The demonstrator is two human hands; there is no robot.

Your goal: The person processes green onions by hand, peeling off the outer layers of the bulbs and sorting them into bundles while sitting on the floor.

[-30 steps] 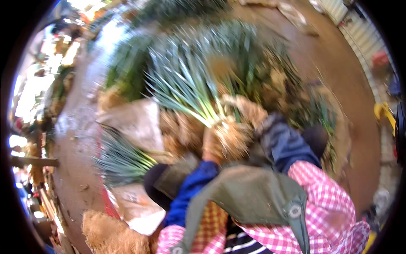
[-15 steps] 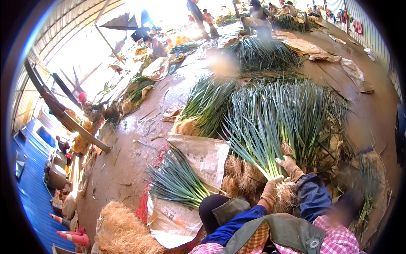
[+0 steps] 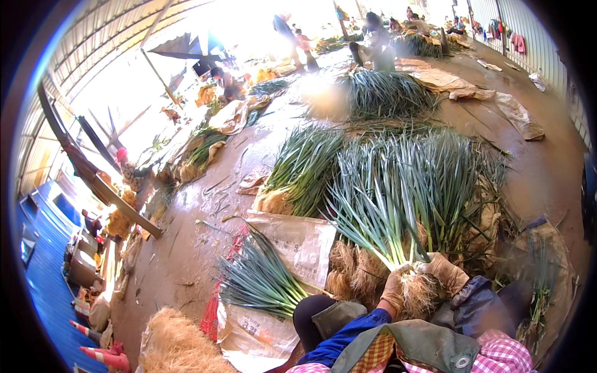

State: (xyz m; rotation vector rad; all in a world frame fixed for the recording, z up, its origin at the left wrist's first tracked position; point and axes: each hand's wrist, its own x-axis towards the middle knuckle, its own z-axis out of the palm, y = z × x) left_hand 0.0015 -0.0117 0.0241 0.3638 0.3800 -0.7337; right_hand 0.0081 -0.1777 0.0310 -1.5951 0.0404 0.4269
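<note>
In front of me a bunch of green onions (image 3: 390, 239) leans away, leaves up and pale root mass toward me. My left hand (image 3: 393, 290), in a tan work glove, is closed round the left side of its base. On the other side my right hand (image 3: 444, 273), gloved alike, is wrapped over the base just above the stringy roots (image 3: 419, 296). A large pile of green onions (image 3: 444, 180) stands right behind, its root clumps (image 3: 356, 264) showing below. Left of my knee, another bunch of green onions (image 3: 261, 273) lies on a flattened printed sack (image 3: 298, 239).
A heap of straw-coloured roots (image 3: 183, 345) lies at the lower left, beside red netting (image 3: 210, 318). More green onions (image 3: 305, 168) rest farther out on wet brown ground. A slanting wooden beam (image 3: 118, 200) crosses the left. Other people (image 3: 376, 43) are at the back.
My right hand has moved from the stems down to the base by the roots, to the right. My left hand stays on the bunch's base, slightly lower in view.
</note>
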